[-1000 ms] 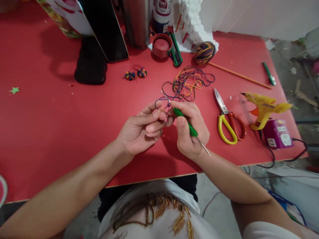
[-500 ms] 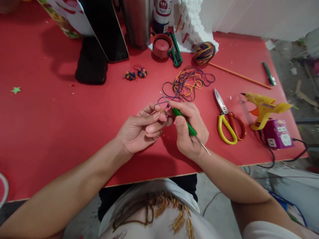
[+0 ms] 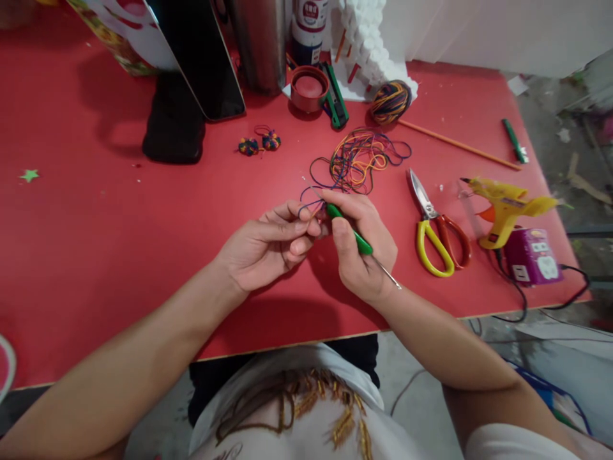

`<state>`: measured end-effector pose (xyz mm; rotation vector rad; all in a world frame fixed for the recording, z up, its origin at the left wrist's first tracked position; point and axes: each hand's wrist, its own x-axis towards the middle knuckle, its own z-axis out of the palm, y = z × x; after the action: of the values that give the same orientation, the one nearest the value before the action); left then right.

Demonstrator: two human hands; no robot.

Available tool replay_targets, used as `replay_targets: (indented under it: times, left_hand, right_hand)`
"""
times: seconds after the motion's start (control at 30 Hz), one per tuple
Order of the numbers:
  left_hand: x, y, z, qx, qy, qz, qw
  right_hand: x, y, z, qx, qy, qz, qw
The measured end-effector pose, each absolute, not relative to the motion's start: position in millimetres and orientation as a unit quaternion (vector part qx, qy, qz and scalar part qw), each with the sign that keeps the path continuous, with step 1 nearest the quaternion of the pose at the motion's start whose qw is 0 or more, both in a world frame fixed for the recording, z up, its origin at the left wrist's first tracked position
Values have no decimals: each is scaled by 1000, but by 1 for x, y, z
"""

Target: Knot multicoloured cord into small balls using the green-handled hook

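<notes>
My right hand [image 3: 366,246] is closed round the green handle of a crochet hook [image 3: 363,243], whose metal ends stick out at both sides. One metal end points back over my wrist, the other toward the yarn. My left hand [image 3: 272,246] pinches thin multicoloured yarn [image 3: 311,207] close to the hook's tip. Both hands' fingertips nearly meet above the table, and the small worked piece between them is mostly hidden. From there the strands run to a loose tangle of yarn [image 3: 359,160] just beyond my hands.
Scissors [image 3: 435,230], a yellow glue gun [image 3: 507,207] and a purple socket box [image 3: 534,255] lie at right. Behind are a yarn ball [image 3: 391,102], an orange stick [image 3: 460,144], a green cutter [image 3: 336,99], small yarn pieces [image 3: 260,142], a phone [image 3: 196,57] and a metal flask [image 3: 258,45].
Both hands stay close together with the hook and yarn. My fingers have shifted slightly, and the hook's handle has moved a little to the left. The view has also shifted slightly.
</notes>
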<state>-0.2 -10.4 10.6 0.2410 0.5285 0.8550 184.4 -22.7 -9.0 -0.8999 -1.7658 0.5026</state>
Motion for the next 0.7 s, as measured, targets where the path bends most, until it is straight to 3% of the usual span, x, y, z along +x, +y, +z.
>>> replay_targets:
  times: [0.7]
  left_hand:
    - [-6,-14,17,292,399,453,742]
  right_hand:
    - [187,-17,-9,-344,-756,183,527]
